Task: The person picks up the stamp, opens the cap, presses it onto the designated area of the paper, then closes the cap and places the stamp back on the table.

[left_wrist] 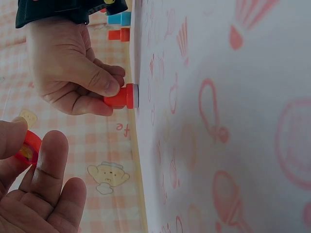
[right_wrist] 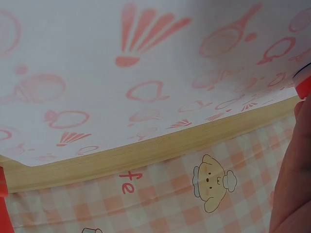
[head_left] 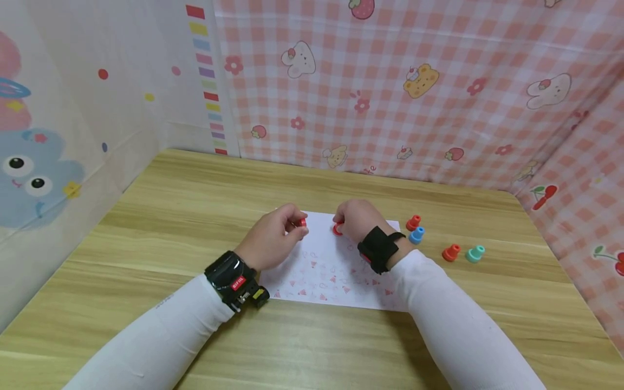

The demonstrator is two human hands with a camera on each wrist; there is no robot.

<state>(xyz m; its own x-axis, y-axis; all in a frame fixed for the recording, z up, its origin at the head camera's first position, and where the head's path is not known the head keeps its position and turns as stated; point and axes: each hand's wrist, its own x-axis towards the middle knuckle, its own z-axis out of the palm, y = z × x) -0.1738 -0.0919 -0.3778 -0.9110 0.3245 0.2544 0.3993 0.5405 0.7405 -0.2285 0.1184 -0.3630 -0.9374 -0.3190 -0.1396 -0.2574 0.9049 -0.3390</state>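
Observation:
My left hand (head_left: 268, 238) is above the left part of a white sheet of paper (head_left: 319, 230), pinching a small red cap (left_wrist: 32, 143) between thumb and fingers. The cap's yellowish inside shows in the left wrist view. Over the far right part of the sheet, my right hand (head_left: 359, 219) grips a red stamp (left_wrist: 121, 97) by its handle, its pale base right at the paper. Pink and red prints cover the near part of the sheet, among them shuttlecocks (right_wrist: 141, 34) and rackets (right_wrist: 228, 36).
To the right of the sheet stand a red stamp (head_left: 413, 222), a blue stamp (head_left: 416, 235), another red stamp (head_left: 452, 252) and a teal stamp (head_left: 475, 253). They rest on a wooden table (head_left: 185, 211). A pink checked cloth (head_left: 370, 130) hangs behind its far edge.

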